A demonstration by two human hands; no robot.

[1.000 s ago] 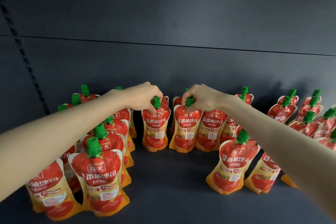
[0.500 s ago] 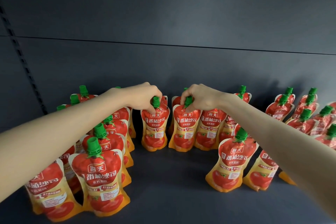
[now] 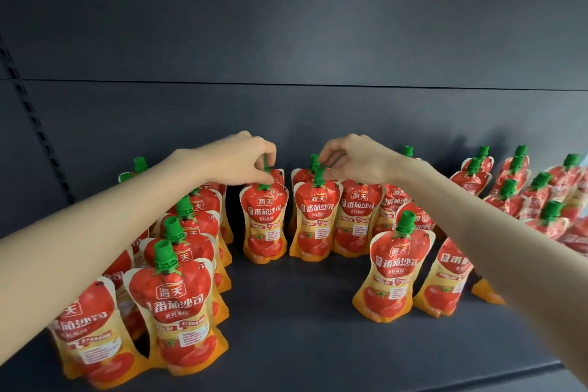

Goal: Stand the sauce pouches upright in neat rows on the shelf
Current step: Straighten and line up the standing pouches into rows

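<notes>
Pouches, red over orange with a tomato picture, white lettering and a green screw cap, are stood upright on the dark shelf. Near the front edge, a column at the left is led by the front-left pouch; the front-right pouch is set well apart from it. Toward the back edge, the left middle pouch is pinched at its cap by the left hand, and the right middle pouch likewise by the right hand.
</notes>
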